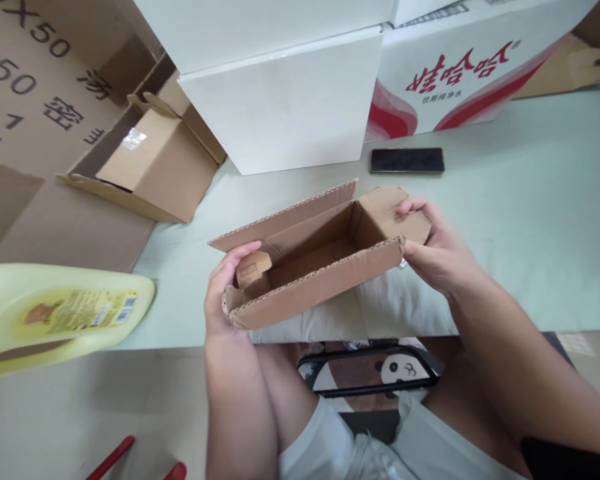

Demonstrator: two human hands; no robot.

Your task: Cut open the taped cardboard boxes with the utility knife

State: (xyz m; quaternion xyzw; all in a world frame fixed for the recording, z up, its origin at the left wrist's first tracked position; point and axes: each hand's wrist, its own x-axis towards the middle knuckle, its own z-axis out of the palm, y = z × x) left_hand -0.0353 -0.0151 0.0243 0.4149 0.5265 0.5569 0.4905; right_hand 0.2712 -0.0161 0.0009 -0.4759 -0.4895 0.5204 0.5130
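A small brown cardboard box (315,287) is held above the near edge of the table, its top flaps standing apart and its inside bare. My left hand (224,287) grips the left end, fingers over a short end flap. At the other end, my right hand (437,250) clasps the corner, with fingers on the right end flap and the thumb by the front wall. The box tilts a little, its right end farther from me.
A dark phone (407,161) lies beyond the box. White cartons (290,107) and a red-lettered carton (445,87) stand at the back. Other cardboard boxes (165,147) are at left, near a yellow jug (65,310). A panda-printed item (370,373) is below the table edge.
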